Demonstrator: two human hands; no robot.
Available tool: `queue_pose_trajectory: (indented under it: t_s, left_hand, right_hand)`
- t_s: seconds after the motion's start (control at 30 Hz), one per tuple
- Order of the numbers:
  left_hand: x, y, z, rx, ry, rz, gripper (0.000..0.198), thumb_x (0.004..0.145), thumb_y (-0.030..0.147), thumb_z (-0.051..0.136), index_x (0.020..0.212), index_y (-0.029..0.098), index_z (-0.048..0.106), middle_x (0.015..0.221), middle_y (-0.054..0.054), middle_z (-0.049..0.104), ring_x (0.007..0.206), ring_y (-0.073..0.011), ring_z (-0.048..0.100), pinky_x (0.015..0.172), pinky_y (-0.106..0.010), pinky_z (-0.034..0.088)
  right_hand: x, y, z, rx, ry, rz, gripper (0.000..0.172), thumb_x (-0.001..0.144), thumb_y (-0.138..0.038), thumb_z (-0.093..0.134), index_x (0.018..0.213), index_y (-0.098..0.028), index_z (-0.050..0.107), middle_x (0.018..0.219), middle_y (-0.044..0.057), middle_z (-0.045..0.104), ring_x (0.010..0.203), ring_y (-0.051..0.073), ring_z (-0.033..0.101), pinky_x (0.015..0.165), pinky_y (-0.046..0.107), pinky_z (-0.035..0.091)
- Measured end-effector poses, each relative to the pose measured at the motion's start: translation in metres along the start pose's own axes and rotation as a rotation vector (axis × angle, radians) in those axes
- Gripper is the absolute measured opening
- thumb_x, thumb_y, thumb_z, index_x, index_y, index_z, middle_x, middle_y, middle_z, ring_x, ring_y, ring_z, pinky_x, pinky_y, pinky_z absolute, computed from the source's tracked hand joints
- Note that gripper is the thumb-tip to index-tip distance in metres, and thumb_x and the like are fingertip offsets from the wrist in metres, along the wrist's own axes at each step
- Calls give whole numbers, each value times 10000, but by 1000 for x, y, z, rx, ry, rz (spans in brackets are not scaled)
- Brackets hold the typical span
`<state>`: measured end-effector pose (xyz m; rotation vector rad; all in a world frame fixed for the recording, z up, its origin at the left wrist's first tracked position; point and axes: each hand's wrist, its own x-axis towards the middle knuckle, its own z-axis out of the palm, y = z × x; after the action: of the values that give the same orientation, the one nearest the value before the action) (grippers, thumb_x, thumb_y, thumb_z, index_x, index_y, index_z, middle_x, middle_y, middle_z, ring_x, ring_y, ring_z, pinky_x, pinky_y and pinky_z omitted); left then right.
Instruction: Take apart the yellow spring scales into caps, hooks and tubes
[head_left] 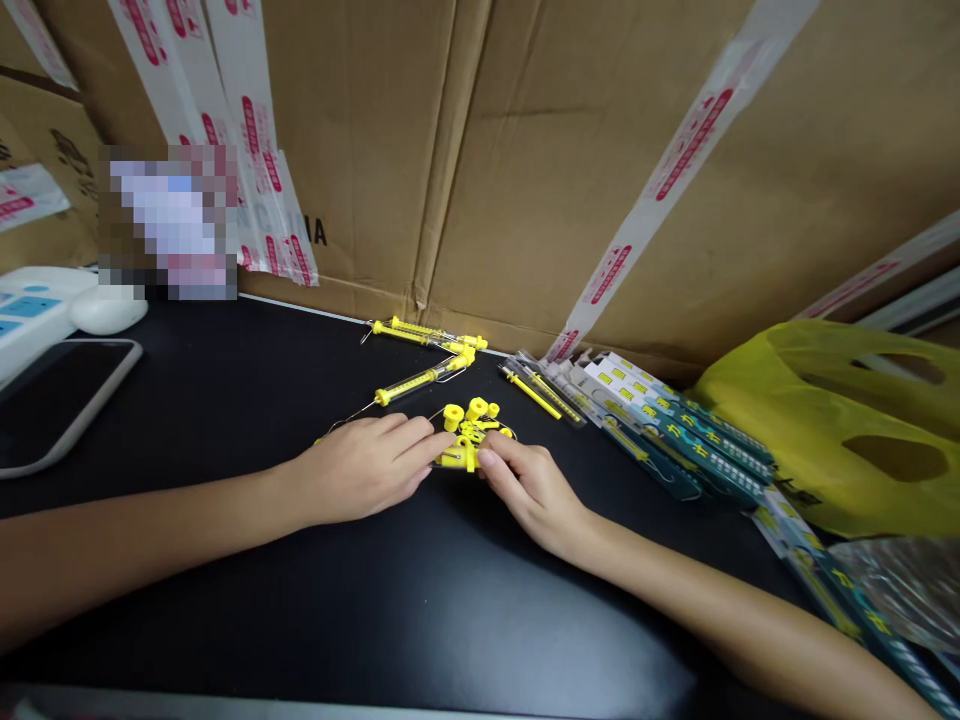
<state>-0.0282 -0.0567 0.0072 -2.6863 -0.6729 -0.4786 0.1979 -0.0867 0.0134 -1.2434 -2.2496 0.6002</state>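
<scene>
Between my two hands is a spring scale (459, 457) with a clear tube and a yellow end. My left hand (371, 468) wraps round the tube, hiding most of it. The thumb and fingers of my right hand (531, 487) pinch the yellow end. Just beyond my fingertips lie loose yellow caps (453, 417), small yellow parts and metal hooks in a pile. Farther back, a spring scale (417, 382) with a hook rests on the black table (450, 620), near several others (420, 332) by the cardboard.
Yellow inner rods (531, 392) and clear tubes lie right of the pile. Beside them are stacked printed packages (660, 415) and a yellow plastic bag (832, 430). A phone (64, 400), a white mouse (109, 310) and a power strip (34, 305) are on the left. Cardboard boxes (360, 130) wall off the back.
</scene>
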Motion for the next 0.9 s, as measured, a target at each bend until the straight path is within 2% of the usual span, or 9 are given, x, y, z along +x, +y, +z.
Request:
queue_pose_trajectory:
  t_s: [0.17,0.37,0.7,0.9]
  left_hand:
    - [-1,8,0,-4,10,-1,349,925,282,414,1258,178,428,973,-26,600,771,-141,592,636,-269,432]
    - [-4,8,4,42,34,50,323,953,344,399,1234,190,440,780,24,586,620,-113,555,530,-265,362]
    - [-5,6,10,49,40,62,317,961,351,374,1225,200,466,737,34,567,601,-124,527,516,-281,347]
    - [-4,4,10,38,35,85,323,953,296,394,1259,206,446,767,16,567,637,-131,515,548,-268,367]
  right_hand:
    - [-3,-2,4,23,-50,-36,300,961,-342,333,722,-195,436,623,-35,442,548,94,413,558,217,331]
    - [-3,1,9,45,-101,-68,283,953,-337,362,718,-193,425,636,-38,430,562,92,405,564,211,331]
    - [0,6,8,11,-116,-134,263,945,-347,396,744,-187,454,670,-16,497,593,101,443,581,215,363]
    - [2,8,2,15,-150,-210,210,915,-355,468,791,-187,485,699,-8,538,602,100,473,575,206,379]
